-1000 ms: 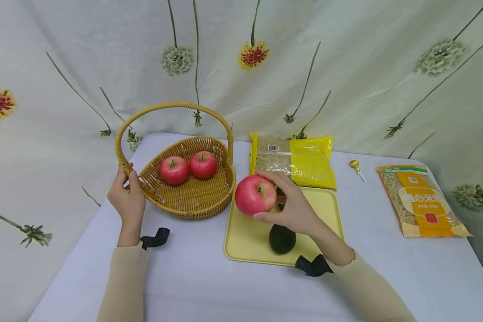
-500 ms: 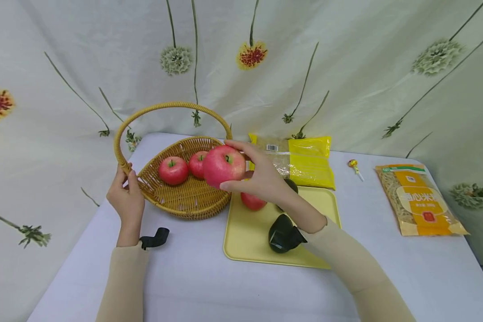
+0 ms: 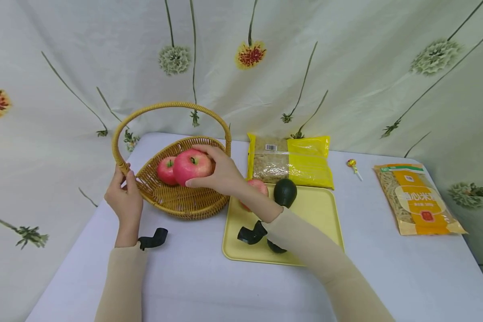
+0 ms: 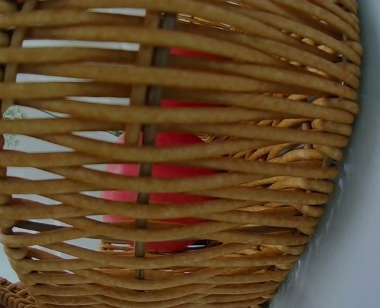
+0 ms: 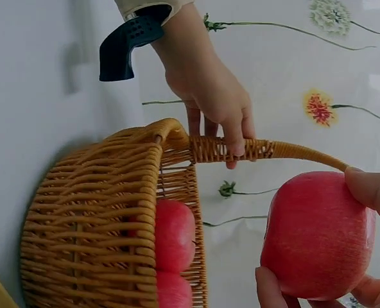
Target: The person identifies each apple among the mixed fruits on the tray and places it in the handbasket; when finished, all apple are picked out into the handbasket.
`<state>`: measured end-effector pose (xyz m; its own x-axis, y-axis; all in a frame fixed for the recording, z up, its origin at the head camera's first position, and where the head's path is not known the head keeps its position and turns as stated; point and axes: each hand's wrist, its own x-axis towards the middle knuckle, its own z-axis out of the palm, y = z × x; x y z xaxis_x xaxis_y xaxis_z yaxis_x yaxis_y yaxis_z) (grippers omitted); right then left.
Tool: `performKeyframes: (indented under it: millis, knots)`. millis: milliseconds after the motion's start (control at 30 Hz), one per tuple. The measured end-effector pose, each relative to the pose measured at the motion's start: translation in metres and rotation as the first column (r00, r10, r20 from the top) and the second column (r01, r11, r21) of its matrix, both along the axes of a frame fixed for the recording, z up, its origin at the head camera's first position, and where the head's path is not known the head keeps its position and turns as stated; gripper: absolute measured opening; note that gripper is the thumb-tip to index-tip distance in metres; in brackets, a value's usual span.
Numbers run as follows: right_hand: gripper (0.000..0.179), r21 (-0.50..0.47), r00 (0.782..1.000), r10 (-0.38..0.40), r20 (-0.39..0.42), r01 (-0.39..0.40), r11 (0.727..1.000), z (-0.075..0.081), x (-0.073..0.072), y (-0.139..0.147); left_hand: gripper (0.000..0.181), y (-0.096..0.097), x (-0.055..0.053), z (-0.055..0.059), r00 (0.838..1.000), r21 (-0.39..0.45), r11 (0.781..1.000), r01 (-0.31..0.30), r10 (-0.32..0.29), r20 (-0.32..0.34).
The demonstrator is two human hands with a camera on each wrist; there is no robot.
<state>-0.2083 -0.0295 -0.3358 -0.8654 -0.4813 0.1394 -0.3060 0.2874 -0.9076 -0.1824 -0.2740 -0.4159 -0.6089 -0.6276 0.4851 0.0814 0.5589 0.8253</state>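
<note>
My left hand (image 3: 125,199) grips the left base of the handle on a wicker basket (image 3: 193,206). The right hand (image 3: 223,175) holds a red apple (image 3: 192,167) over the basket, below the handle's arch. In the right wrist view, fingers and thumb surround that held apple (image 5: 318,237), and two other apples (image 5: 175,236) lie in the basket. From the head, one basket apple (image 3: 166,171) shows; the other is hidden behind the held one. Through the weave in the left wrist view, red fruit (image 4: 161,186) is visible.
Right of the basket, a yellow tray (image 3: 322,228) bears a red apple (image 3: 260,186) and two dark green avocados (image 3: 285,192), partly hidden by my right arm. Behind it lies a yellow food packet (image 3: 307,161). A lollipop (image 3: 353,168) and an orange packet (image 3: 420,201) lie farther right.
My right hand has carried the apple leftward from above the tray to above the basket, and slightly away from me. The left hand keeps its hold on the handle.
</note>
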Motion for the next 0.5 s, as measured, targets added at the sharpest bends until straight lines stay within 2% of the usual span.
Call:
performKeyframes:
  millis: [200,500]
  knots:
    - [0.082,0.091,0.999,-0.011,-0.044,0.015,0.996,-0.019,-0.003,-0.026,0.030,0.001,0.000,0.001,1.000,0.000,1.000,0.007,-0.007,-0.002]
    - [0.083,0.220,0.999,-0.014,-0.051,0.025,0.975,-0.043,0.000,-0.053,0.031,0.001,0.000,-0.001,1.000,0.012,1.000,0.005,-0.005,-0.003]
